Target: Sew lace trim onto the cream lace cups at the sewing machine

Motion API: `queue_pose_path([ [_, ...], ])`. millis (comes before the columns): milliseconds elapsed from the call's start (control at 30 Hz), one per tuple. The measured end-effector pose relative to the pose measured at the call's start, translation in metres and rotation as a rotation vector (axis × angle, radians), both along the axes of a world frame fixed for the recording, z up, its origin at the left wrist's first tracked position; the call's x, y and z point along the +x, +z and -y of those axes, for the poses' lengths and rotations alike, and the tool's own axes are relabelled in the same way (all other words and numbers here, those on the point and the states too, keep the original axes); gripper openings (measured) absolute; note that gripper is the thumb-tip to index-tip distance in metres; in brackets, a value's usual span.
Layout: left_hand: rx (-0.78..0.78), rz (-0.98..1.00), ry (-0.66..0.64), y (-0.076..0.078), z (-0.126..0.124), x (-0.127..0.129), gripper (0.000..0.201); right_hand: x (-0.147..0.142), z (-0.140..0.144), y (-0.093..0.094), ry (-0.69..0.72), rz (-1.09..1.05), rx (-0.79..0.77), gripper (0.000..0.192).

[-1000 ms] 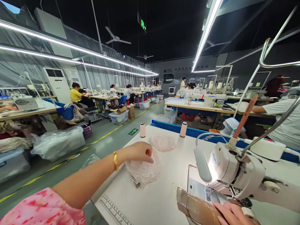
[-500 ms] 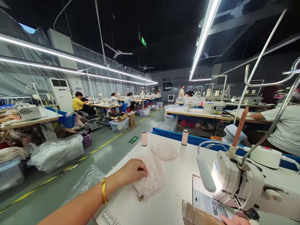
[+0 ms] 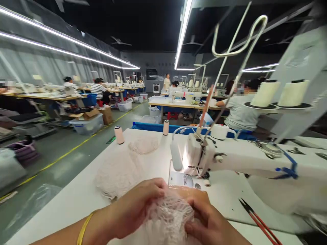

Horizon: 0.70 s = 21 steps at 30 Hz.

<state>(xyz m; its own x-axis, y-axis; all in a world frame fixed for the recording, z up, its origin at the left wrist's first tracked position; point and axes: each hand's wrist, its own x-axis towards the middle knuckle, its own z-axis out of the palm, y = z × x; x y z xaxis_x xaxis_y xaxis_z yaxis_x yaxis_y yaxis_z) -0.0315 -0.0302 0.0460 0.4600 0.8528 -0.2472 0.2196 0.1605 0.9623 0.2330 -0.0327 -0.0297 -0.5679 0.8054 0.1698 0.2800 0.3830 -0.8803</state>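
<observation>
A piece of pale pink lace fabric is held between my two hands, in front of the sewing machine. My left hand, with a gold bracelet at the wrist, pinches its upper left part. On the right side my right hand grips the lace with thumb and fingers. Behind the lace, a brown cardboard piece lies near the needle plate. A pile of pale lace rests left of my hands, and a smaller lace piece lies beyond it.
Two thread spools stand at the table's far edge. Red-handled tweezers lie on the right of the machine bed. Cone threads sit on a stand at right. A person in a grey shirt sits beyond the machine.
My left hand has come from the lace pile toward the machine and now holds lace. My right hand has moved from beside the needle area onto it. The view has swung right.
</observation>
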Motion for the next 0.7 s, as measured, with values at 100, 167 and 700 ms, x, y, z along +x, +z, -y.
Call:
queue_pose_path([
  [100,-0.225,0.144,-0.024,-0.022,-0.032,0.0,0.041,-0.002,-0.001,0.015,0.021,-0.164,-0.35,0.069],
  [167,-0.221,0.101,-0.118,-0.03,-0.048,0.005,0.059,-0.004,-0.006,0.017,-0.01,-0.177,-0.383,0.067],
  [700,0.229,-0.124,-0.32,-0.042,-0.062,0.046,0.034,0.001,-0.015,0.013,-0.238,-0.218,-0.359,0.047],
])
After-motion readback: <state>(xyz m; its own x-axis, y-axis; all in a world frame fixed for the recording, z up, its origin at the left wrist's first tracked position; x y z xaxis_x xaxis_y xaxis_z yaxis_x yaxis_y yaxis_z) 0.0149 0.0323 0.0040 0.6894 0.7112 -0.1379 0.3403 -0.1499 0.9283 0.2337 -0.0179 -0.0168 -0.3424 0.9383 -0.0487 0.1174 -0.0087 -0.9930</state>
